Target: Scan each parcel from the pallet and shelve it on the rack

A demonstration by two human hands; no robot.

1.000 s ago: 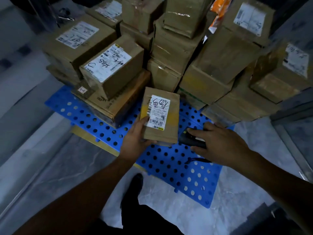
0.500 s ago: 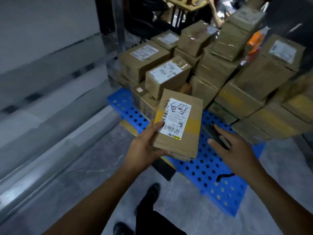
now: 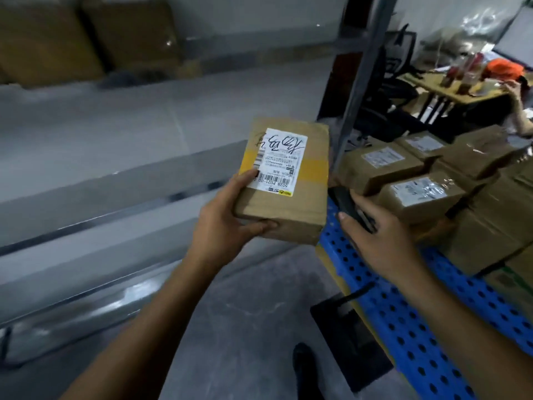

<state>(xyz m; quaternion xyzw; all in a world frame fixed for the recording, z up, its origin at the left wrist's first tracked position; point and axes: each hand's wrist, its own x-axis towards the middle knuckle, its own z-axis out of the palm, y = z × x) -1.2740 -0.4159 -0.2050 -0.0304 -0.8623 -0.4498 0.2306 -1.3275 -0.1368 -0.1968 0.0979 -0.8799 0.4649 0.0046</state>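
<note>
My left hand (image 3: 223, 223) grips a brown cardboard parcel (image 3: 300, 215) by its lower left corner, thumb on its white label (image 3: 281, 160) with a barcode and black handwriting. A yellow tape band crosses the parcel. The parcel is held in the air in front of the grey metal rack (image 3: 115, 180). My right hand (image 3: 380, 235) holds a black handheld scanner (image 3: 350, 204) just right of the parcel. Several more taped, labelled parcels (image 3: 418, 192) are stacked on the blue perforated pallet (image 3: 403, 307) at the right.
Rack shelves run across the left; large brown boxes (image 3: 86, 36) sit on an upper shelf. A rack upright (image 3: 360, 82) stands behind the parcel. A desk (image 3: 461, 90) with clutter and another person's arm (image 3: 519, 111) are at the far right. My shoe (image 3: 305, 368) is on the grey floor.
The view has swung left from the pallet toward the rack. My left hand has carried the parcel up and off the pallet; my right hand with the scanner has followed beside it.
</note>
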